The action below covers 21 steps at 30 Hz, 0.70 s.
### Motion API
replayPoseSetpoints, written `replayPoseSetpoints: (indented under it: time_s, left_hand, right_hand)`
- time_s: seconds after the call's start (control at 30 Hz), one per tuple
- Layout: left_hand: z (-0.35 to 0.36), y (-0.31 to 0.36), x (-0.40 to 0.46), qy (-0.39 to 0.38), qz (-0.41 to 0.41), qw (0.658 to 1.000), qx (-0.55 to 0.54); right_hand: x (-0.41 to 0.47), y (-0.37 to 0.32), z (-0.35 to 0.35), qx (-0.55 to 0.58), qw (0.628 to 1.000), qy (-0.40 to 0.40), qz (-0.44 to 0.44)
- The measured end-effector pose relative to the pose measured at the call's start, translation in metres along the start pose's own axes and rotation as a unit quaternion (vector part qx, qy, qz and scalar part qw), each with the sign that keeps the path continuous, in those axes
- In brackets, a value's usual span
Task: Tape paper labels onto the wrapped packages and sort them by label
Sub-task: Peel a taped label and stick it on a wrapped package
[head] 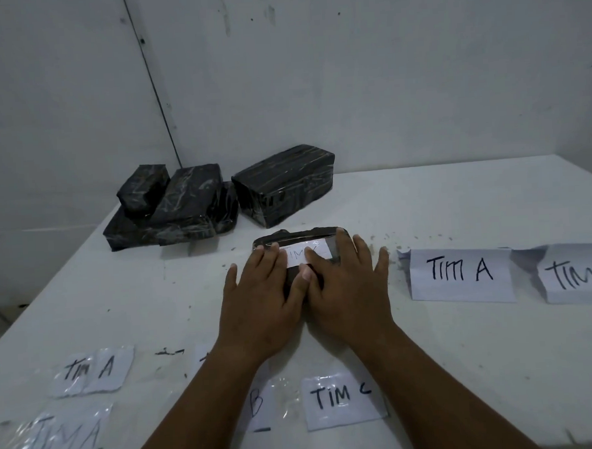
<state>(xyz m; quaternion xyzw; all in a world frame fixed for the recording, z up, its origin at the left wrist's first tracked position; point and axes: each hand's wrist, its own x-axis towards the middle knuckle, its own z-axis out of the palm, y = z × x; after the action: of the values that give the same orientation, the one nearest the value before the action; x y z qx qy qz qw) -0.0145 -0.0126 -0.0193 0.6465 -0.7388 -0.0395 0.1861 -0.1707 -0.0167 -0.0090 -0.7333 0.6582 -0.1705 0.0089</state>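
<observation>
Two flat hands, left point(262, 296), right point(347, 283), grip spread, pressing one labelled package point(299, 239); four unlabelled packages point(217, 197) behind

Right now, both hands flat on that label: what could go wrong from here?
1. The label under the left hand and right hand is partly covered and its last letter is unreadable, so the package could be mis-sorted.
2. It could be mistaken for the unlabelled black packages close behind.
3. The TIM C label under the right forearm could get dragged.
</observation>
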Motion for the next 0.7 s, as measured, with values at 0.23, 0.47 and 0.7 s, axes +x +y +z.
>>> replayPoseSetpoints:
  time_s: [0.23,0.47,0.7]
  left_hand:
    - [0.005,-0.001,0.002,0.019,-0.037,0.999,-0.026]
    - [-0.001,-0.002,0.005,0.009,-0.008,0.999,-0.034]
    - [-0.006,-0.001,0.002,-0.004,-0.010,0.999,-0.041]
  right_hand:
    - [-0.003,0.001,0.012,0.119,0.991,0.041,0.042]
    - [-0.001,0.010,0.013,0.105,0.993,0.018,0.056]
    - [0.011,0.011,0.005,-0.027,0.998,-0.002,-0.060]
